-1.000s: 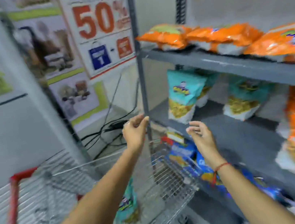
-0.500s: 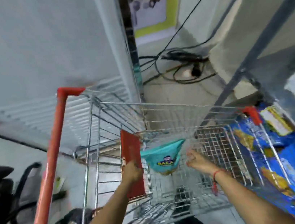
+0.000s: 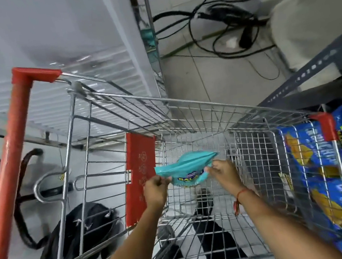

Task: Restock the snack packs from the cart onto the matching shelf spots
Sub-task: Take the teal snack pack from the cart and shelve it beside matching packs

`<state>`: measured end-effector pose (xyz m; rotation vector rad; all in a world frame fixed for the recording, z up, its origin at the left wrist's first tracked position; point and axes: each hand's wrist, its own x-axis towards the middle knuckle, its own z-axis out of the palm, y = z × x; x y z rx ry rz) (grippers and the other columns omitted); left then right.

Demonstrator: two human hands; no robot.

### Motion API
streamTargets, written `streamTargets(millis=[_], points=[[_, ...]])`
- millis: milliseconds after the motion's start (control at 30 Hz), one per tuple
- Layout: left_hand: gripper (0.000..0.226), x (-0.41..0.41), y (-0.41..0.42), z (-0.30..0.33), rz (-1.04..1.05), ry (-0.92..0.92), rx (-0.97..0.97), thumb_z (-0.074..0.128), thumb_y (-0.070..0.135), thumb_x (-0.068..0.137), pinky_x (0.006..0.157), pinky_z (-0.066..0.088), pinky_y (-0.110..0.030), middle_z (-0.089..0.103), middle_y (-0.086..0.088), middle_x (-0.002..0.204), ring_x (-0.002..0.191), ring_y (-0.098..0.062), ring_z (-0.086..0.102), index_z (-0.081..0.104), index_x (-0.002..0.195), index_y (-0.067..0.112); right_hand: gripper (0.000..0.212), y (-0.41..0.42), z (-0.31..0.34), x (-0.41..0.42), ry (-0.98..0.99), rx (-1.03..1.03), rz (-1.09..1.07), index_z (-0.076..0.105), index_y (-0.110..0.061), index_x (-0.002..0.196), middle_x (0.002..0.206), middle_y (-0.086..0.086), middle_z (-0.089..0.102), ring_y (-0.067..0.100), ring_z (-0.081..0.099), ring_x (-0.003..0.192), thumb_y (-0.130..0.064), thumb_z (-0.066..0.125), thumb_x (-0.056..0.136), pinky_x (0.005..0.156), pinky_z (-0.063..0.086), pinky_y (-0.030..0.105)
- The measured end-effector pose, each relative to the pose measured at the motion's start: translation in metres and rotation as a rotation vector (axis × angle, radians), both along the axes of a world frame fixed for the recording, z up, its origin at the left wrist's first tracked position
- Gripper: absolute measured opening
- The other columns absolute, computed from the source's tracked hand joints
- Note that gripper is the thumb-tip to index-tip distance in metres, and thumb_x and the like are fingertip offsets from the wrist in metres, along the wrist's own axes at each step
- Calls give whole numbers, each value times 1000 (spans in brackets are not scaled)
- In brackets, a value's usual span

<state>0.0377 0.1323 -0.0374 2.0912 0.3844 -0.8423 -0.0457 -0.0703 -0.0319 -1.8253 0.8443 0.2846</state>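
A teal snack pack [image 3: 187, 168] hangs inside the wire cart [image 3: 185, 109], above its mesh floor. My left hand [image 3: 155, 188] pinches the pack's left corner. My right hand [image 3: 222, 173] grips its right edge; a red thread sits on that wrist. The pack's lower part with the blue logo faces me. Both forearms reach down into the basket from the near side.
The cart has a red handle [image 3: 10, 163] at left and a red child-seat flap [image 3: 140, 173]. Blue snack packs [image 3: 317, 174] lie on the low shelf to the right behind the cart's wire side. Black cables [image 3: 227, 22] lie on the floor ahead. A black bag [image 3: 56, 244] sits lower left.
The view swung from the shelf down into the cart. Both hands went down into the basket and closed on the teal pack, which now hangs a little higher between them.
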Motion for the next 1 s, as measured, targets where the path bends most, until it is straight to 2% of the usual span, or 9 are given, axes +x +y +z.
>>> streamTargets(millis=[100, 167, 300, 367, 567, 667, 733, 833, 1000], points=[[23, 2, -4, 6, -82, -9, -12, 73, 30, 80, 50, 37, -23, 64, 9, 63, 56, -4, 50, 63, 61, 23, 26, 2, 7, -13, 22, -33, -72, 63, 4, 72, 71, 27, 66, 20, 53, 57, -17, 64, 87, 57, 51, 36], [23, 6, -8, 17, -148, -45, -52, 72, 29, 81, 54, 41, -24, 66, 7, 66, 62, -7, 54, 64, 61, 21, 23, 1, 19, -23, 11, -34, -135, 64, 1, 71, 74, 25, 68, 25, 59, 61, -17, 64, 87, 61, 54, 42], [37, 10, -22, 54, -309, -155, -178, 70, 25, 84, 59, 41, -28, 58, 1, 61, 61, -10, 51, 56, 60, -1, 23, -1, 60, -46, -55, -60, -260, 64, -22, 63, 63, -7, 68, -2, 62, 56, -17, 65, 86, 57, 46, 15], [39, 9, -32, 80, -375, -202, -284, 69, 19, 84, 53, 36, -20, 50, 3, 56, 56, -6, 44, 50, 54, 5, 29, -2, 90, -60, -111, -110, -324, 64, -29, 60, 56, -22, 67, -8, 61, 53, -13, 68, 84, 50, 41, 2], [44, 11, -76, 186, -628, -326, -595, 66, 12, 86, 50, 34, -17, 49, 14, 44, 48, 6, 42, 52, 46, 20, 42, -5, 208, -102, -303, -359, -501, 53, -18, 44, 40, -9, 51, -11, 44, 47, -2, 70, 80, 47, 30, 8], [33, 12, -102, 261, -789, -398, -741, 66, 16, 88, 57, 35, -30, 50, -4, 60, 61, -10, 43, 55, 57, 11, 50, -9, 288, -121, -379, -604, -545, 46, -26, 41, 48, -18, 42, -4, 44, 51, -6, 69, 81, 49, 33, 4], [24, 8, -119, 317, -837, -413, -811, 67, 20, 86, 67, 46, -33, 62, -10, 71, 71, -15, 53, 63, 68, 4, 50, -12, 344, -136, -402, -710, -576, 41, -19, 41, 47, -9, 40, 6, 39, 48, -14, 67, 83, 47, 33, 12], [17, -6, -140, 396, -881, -336, -986, 65, 14, 87, 59, 54, -24, 72, -6, 73, 65, -13, 65, 64, 71, 11, 43, -16, 419, -160, -427, -751, -657, 39, -14, 51, 54, 2, 40, 18, 38, 55, -25, 62, 85, 47, 26, 22], [15, -42, -157, 507, -947, -379, -1095, 65, 16, 88, 53, 57, -18, 74, -7, 82, 69, -15, 68, 68, 90, 2, 15, -13, 512, -194, -725, -574, -819, 71, 2, 86, 95, 19, 72, 24, 63, 81, -11, 63, 83, 74, 50, 40]])
